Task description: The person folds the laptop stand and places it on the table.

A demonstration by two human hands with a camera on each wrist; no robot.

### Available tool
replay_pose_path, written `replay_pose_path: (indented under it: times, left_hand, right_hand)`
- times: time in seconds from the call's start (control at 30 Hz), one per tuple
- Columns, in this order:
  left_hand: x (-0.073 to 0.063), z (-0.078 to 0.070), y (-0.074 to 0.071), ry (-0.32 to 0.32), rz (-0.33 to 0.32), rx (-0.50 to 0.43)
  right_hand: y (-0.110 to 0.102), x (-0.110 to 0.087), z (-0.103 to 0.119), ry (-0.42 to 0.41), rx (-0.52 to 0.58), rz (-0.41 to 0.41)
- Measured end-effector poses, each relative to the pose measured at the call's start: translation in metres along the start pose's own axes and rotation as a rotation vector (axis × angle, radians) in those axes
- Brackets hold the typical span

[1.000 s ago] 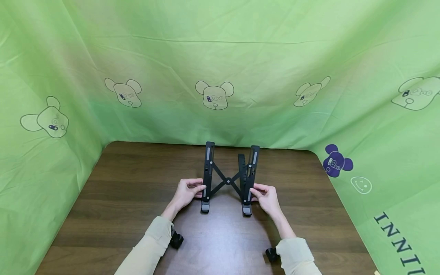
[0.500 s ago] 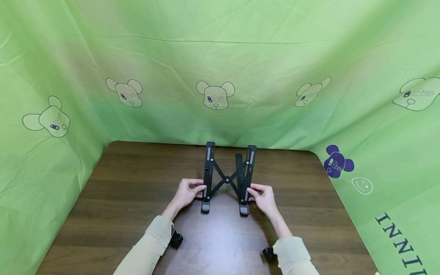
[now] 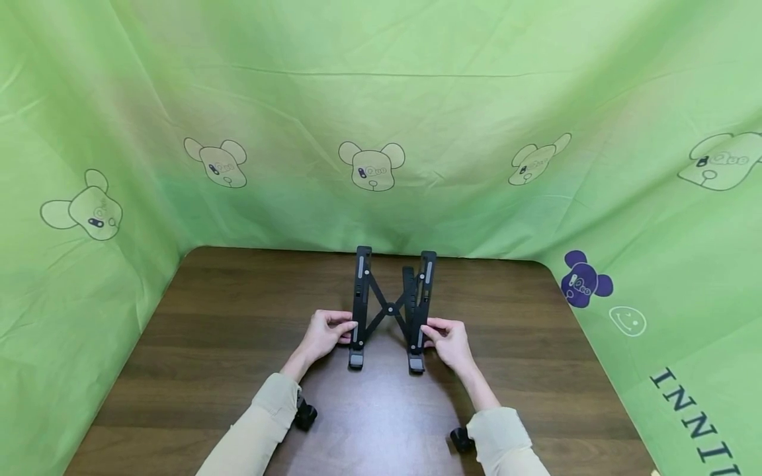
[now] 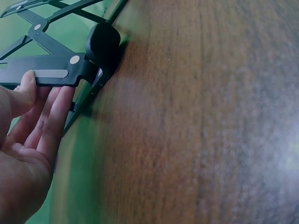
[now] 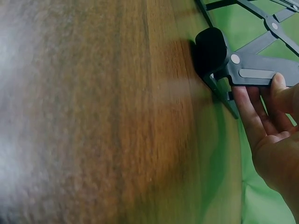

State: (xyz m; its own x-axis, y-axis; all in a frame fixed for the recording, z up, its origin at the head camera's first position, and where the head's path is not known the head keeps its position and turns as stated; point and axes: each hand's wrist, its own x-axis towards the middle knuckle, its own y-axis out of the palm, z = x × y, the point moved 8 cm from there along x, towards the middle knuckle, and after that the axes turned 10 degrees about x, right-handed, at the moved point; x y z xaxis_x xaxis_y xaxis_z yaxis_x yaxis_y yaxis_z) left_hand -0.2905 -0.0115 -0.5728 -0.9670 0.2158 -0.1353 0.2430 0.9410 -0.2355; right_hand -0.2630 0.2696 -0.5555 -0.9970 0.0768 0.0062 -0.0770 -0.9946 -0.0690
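Observation:
A black folding laptop stand [image 3: 389, 309] stands on the table, its two long arms joined by an X-shaped brace with a round pivot. Pale grey pad strips run along the arms, and hooked lips face the near side. My left hand [image 3: 322, 332] pinches the left arm of the stand near its front, thumb on top at the pad strip [image 4: 51, 73] and fingers beneath. On the opposite side, my right hand [image 3: 449, 340] grips the right arm the same way, thumb against its pad strip [image 5: 257, 73]. A lower leg shows beside the right arm.
The brown wooden table [image 3: 238, 284] has rounded far corners. A green cloth [image 3: 369, 99] with printed bear heads hangs behind it and along both sides. A black wrist camera [image 3: 305, 415] sits by the left sleeve, and another wrist camera [image 3: 462, 439] by the right.
My right hand has moved left, bringing the right arm of the stand closer to the left arm and narrowing the X brace. The left hand stays nearly in place.

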Motion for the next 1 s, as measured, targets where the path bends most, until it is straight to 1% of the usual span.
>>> replay_pose_path:
  times: [0.1, 0.23, 0.37, 0.47, 0.63, 0.87, 1.0]
  left_hand:
    - [0.0, 0.001, 0.0, -0.011, 0.001, -0.005]
    - [0.001, 0.002, 0.001, -0.002, -0.001, -0.01]
    - [0.0, 0.003, 0.002, -0.007, -0.004, -0.018]
    - [0.0, 0.003, 0.001, -0.018, -0.008, -0.018]
    - [0.0, 0.001, 0.002, -0.016, -0.012, -0.003]
    - [0.001, 0.0, 0.0, 0.015, -0.019, 0.009]
    - [0.001, 0.002, 0.0, 0.001, -0.019, 0.008]
  right_hand:
    - [0.002, 0.001, 0.0, 0.0, 0.006, 0.002]
    - [0.006, 0.0, -0.002, 0.009, 0.015, 0.013]
    - [0.01, -0.001, -0.003, 0.017, 0.014, 0.027]
    - [0.013, -0.002, -0.002, 0.003, 0.025, 0.031]
    - [0.018, -0.002, -0.001, -0.026, 0.039, 0.039]
    - [0.024, 0.0, -0.001, -0.026, 0.035, 0.045]
    - [0.03, 0.001, -0.002, -0.022, 0.03, 0.06]
